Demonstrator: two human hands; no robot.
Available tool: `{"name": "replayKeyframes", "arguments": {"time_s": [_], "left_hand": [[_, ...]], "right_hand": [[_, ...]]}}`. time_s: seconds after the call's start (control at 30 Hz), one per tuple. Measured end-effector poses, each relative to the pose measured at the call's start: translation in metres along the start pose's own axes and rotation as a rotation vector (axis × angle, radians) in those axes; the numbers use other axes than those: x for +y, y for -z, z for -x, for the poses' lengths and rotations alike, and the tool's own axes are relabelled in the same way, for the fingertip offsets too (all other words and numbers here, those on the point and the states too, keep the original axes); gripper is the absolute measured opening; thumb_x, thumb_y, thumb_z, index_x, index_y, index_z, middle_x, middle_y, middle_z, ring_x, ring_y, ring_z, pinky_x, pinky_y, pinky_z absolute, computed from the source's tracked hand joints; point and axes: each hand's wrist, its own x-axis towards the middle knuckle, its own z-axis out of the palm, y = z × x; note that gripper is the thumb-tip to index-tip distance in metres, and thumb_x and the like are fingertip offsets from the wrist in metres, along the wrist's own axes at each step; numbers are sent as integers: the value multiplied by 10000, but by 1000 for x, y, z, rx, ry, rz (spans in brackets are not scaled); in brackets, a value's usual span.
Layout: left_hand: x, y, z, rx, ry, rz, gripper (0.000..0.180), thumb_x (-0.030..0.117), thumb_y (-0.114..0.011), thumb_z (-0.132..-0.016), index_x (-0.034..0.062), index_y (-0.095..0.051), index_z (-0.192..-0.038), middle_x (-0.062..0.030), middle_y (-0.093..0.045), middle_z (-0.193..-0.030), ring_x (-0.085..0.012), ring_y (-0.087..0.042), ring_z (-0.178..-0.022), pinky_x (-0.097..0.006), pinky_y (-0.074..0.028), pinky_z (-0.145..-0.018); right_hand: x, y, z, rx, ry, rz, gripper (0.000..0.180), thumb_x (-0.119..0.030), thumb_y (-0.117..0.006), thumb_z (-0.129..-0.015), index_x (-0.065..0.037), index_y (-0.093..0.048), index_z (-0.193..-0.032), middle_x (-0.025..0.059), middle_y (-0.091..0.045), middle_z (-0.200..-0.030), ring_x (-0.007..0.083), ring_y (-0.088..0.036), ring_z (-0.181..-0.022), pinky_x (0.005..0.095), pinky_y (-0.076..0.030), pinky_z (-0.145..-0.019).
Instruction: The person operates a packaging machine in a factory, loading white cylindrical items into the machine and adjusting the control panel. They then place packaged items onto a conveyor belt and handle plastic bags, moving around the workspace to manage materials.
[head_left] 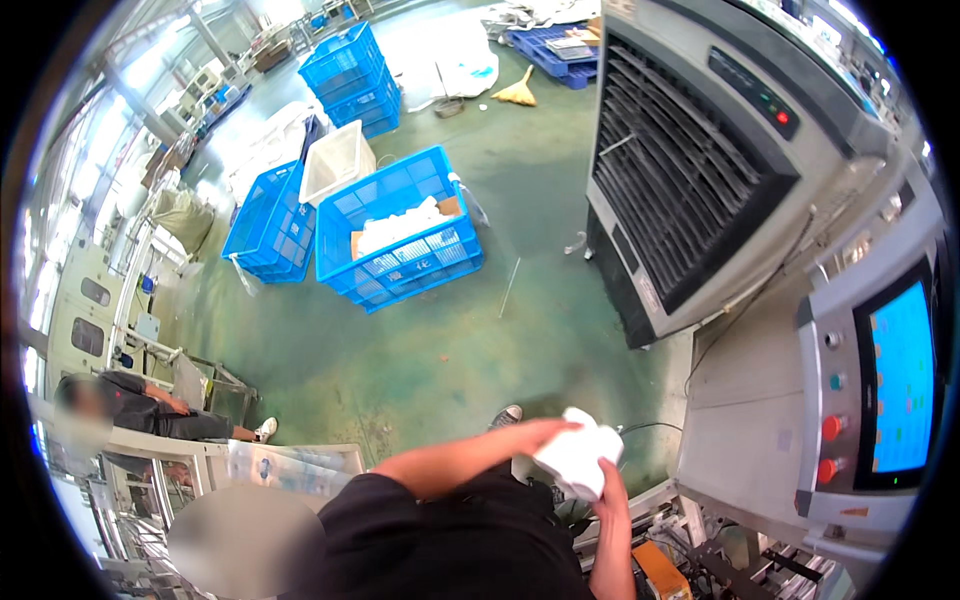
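Between my two hands is a white bundle (580, 462) of what looks like soft, folded or stacked pieces; its exact kind cannot be made out. My left hand (547, 433) reaches across from the left and is closed on the bundle's upper left side. From below, my right hand (611, 486) grips its lower right side. Parts of the fingers are hidden behind the white material. In front of me on the floor stands an open blue plastic crate (425, 272) with similar white pieces (402, 228) and some cardboard inside.
Another blue crate (262, 222), a white tub (335, 160) and stacked blue crates (350, 75) stand beyond. At right are a large air cooler (690, 170) and a control panel (838, 400). Machine parts (690, 560) lie by my right arm. A person (150, 405) sits at left.
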Motion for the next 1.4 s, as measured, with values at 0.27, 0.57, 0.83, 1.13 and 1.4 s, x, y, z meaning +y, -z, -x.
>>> {"name": "replayKeyframes", "arguments": {"time_s": [0.27,0.57,0.83,1.13,1.4], "left_hand": [[273,198,284,101,-891,125,516,393,-466,-950,62,-415,-1343,-143,-544,-1281,-272,-557,-1125,-468,-447,-965],[69,413,201,1120,-132,-54,559,469,-471,-924,116,-411,-1352,-106,-581,-1120,-219,-549,-864,-393,-470,-716],[-33,121,37,339,-141,-1080,282,328,-548,-944,65,-552,-1047,-45,-609,-861,-128,-569,-718,-265,-465,-627],[-171,-124,-42,38,-261,-1393,237,187,-593,-916,-8,-584,-1050,-59,-617,-867,-140,-571,-800,-287,-473,-765],[-318,-213,-75,-333,33,-1405,338,273,-630,-894,7,-586,-1097,-106,-667,-974,-188,-646,-898,-325,-506,-799]], "right_hand": [[-121,-306,-143,-432,744,1176,434,-307,-539,-945,-17,-499,-1267,154,-513,-1264,271,-483,-1206,401,-392,-1046],[80,-8,64,743,534,580,360,-215,-630,-866,-27,-591,-1171,97,-662,-1027,183,-617,-968,339,-491,-860],[95,269,453,2094,785,571,291,-100,-599,-854,6,-586,-1124,157,-646,-996,244,-628,-870,347,-503,-768],[106,526,515,1487,-95,1630,569,-69,-653,-730,-77,-459,-1265,207,-515,-1222,409,-509,-1128,474,-465,-917],[90,467,526,1361,-427,1612,405,-92,-670,-711,-73,-524,-1089,155,-566,-1123,350,-568,-1025,474,-486,-835]]}}
